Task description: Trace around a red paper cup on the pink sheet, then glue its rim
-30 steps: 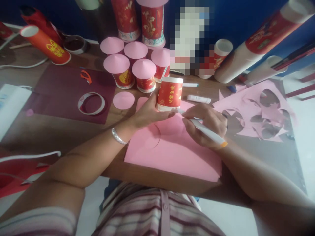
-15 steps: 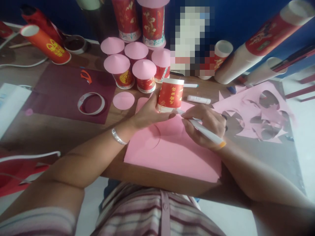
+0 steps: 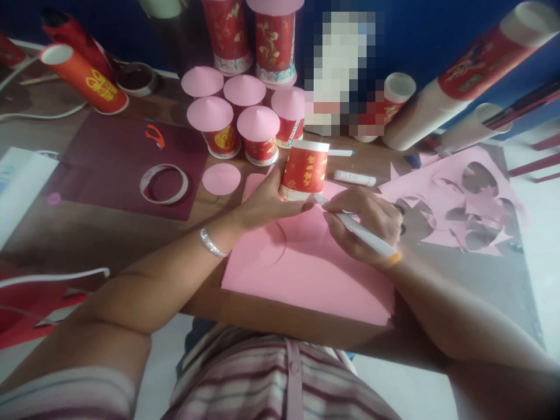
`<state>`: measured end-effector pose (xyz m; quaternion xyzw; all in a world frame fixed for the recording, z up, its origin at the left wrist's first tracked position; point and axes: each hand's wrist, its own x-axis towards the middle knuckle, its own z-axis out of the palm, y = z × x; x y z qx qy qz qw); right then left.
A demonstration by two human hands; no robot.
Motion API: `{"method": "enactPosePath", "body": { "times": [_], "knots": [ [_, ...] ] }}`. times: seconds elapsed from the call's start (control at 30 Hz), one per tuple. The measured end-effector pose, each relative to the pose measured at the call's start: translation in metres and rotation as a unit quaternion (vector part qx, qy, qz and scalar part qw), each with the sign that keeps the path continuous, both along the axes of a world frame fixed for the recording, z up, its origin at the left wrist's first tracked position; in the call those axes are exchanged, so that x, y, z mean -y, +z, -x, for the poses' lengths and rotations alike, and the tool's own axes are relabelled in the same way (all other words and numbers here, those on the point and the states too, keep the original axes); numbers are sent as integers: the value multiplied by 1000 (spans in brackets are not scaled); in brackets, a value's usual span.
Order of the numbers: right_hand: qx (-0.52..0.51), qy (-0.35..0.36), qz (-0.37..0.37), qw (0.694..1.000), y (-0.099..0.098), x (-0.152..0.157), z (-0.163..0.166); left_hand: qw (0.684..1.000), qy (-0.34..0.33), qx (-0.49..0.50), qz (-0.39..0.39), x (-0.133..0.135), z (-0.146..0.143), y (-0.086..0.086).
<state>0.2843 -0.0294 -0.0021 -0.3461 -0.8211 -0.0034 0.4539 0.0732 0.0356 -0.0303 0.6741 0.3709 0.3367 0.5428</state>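
My left hand point(image 3: 273, 201) grips a short red paper tube point(image 3: 306, 167) with gold characters and a white band at its lower end. Its thumb lies along the tube's lower edge. My right hand point(image 3: 363, 224) is closed on a white marker point(image 3: 370, 238) with an orange end, its tip touching or close to the tube's lower white band. Beneath both hands lies pink paper point(image 3: 306, 280), with a drawn curve showing left of centre. A cut pink disc point(image 3: 221, 179) rests on the table just left of the paper.
Several red tubes with pink cone tops point(image 3: 258, 123) stand behind my left hand. A roll of tape point(image 3: 164, 184) and orange scissors point(image 3: 154, 136) lie on a maroon sheet point(image 3: 109, 169). Pink paper offcuts point(image 3: 472, 204) lie to the right. Another white marker point(image 3: 354, 178) sits behind my right hand.
The whole view has shifted very slightly. Both hands keep the same hold on the tube and the marker.
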Motion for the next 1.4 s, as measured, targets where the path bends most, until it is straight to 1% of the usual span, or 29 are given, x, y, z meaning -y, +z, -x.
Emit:
{"method": "enactPosePath", "body": {
  "times": [0.17, 0.33, 0.63, 0.97, 1.2, 1.4],
  "knots": [
    [10, -2, 13, 1000, 1, 1, 0, 1000, -1, 1, -2, 0, 0, -2],
    [3, -1, 20, 1000, 2, 1, 1, 1000, -8, 11, 16, -1, 1, -1],
    [-12, -9, -3, 1000, -1, 0, 0, 1000, -8, 2, 3, 0, 1, -1],
    [5, -16, 2, 1000, 1, 1, 1, 1000, 12, -5, -5, 1, 0, 4],
    [9, -12, 11, 1000, 1, 1, 1, 999, -6, 18, 27, 1, 0, 2],
    [5, -6, 14, 1000, 1, 1, 1, 999, -8, 34, 16, -1, 0, -1]
  ]
}}
